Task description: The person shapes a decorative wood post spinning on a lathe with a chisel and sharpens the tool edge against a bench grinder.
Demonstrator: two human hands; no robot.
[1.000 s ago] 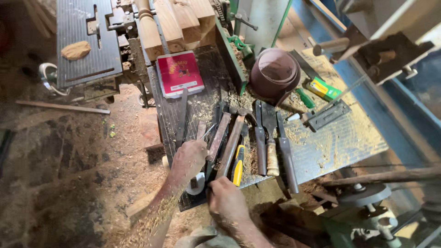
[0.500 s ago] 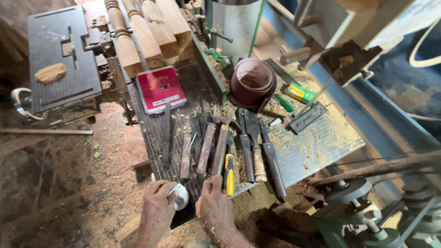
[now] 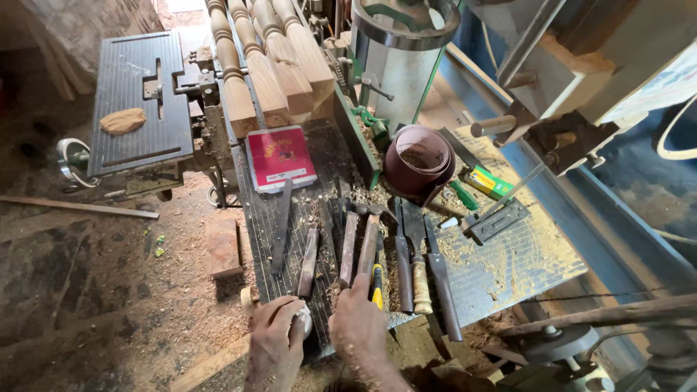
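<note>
Left hand (image 3: 274, 335) at near edge of the grey ribbed metal counter (image 3: 508, 268), fingers clamped on a small round white object (image 3: 303, 319); what it is can't be told. Right hand (image 3: 357, 319) w/ fingers together, tips on the yellow-and-black tool handle (image 3: 377, 284) amid rusty chisels (image 3: 348, 247). Step judged: picking a tool. Next calls for a firm grip on 1 handle, clear of neighbours.
</note>
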